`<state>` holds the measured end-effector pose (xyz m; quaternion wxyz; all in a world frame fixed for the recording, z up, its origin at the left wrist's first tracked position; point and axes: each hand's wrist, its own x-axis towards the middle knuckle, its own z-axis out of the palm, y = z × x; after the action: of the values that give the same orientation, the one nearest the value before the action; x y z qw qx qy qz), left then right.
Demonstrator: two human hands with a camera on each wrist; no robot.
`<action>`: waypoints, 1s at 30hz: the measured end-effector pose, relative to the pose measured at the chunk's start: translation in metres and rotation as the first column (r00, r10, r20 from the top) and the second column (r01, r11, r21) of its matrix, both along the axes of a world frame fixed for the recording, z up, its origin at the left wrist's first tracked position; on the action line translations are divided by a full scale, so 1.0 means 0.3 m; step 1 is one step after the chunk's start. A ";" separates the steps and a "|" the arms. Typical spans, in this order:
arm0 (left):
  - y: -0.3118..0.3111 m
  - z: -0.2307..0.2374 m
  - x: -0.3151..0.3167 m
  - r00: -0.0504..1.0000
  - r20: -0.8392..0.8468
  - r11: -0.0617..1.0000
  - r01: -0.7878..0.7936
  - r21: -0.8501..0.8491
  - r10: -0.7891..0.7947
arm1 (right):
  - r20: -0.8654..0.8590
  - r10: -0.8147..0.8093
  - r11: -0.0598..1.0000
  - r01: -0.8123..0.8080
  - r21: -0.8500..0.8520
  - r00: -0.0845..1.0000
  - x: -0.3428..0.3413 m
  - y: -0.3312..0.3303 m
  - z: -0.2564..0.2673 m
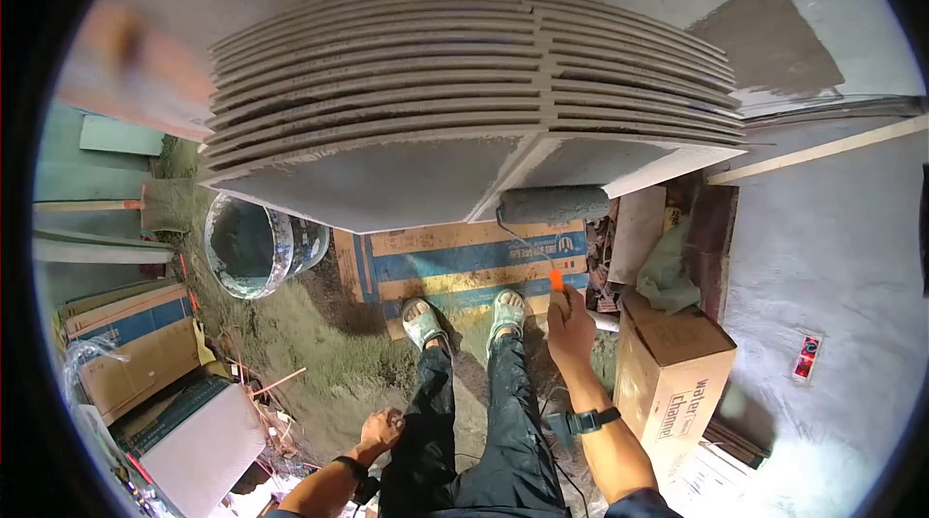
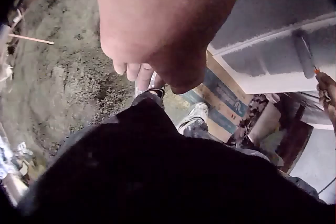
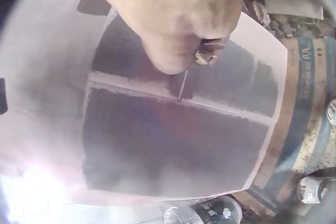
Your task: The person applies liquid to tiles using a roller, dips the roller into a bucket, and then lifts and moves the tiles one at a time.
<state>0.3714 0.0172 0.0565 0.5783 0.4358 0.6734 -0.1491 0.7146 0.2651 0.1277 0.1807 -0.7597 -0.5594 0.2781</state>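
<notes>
My right hand (image 1: pixel 571 326) grips the orange handle (image 1: pixel 556 281) of a paint roller. Its grey-coated roller sleeve (image 1: pixel 554 204) lies along the near edge of the right-hand tile, overlapping it in the head view. Two stacks of large tiles stand side by side; the left-hand tile (image 1: pixel 387 179) and the right-hand tile (image 1: pixel 590 162) face me, their middles coated dark grey with pale borders. In the right wrist view my hand (image 3: pixel 173 24) hides most of the roller. My left hand (image 1: pixel 382 429) hangs beside my left thigh, fingers loosely curled around nothing.
A splattered bucket (image 1: pixel 279 247) of grey liquid stands left of the tiles. Flattened cardboard (image 1: pixel 455 261) lies before my feet. To the right are a carton (image 1: pixel 677 363) and rubble beside the wall; more cartons (image 1: pixel 135 353) and scraps lie at left.
</notes>
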 end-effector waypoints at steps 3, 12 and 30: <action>-0.125 -0.084 -0.076 0.999 -0.027 0.997 0.043 0.057 -0.042 | -0.075 -0.029 0.999 0.032 0.041 0.997 -0.001 -0.014 0.094; -0.106 -0.011 -0.087 0.999 -0.047 1.000 -0.018 0.004 0.019 | -0.150 -0.103 0.984 0.123 0.129 0.983 -0.036 -0.007 0.409; -0.060 -0.019 -0.027 0.997 -0.074 0.999 0.014 0.031 -0.012 | -0.160 -0.223 0.953 0.250 0.170 0.961 0.141 -0.033 0.565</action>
<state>0.3633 -0.0009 0.0508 0.5451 0.4431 0.6938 -0.1584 0.7568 0.2551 0.2971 0.3227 -0.7794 -0.4739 0.2525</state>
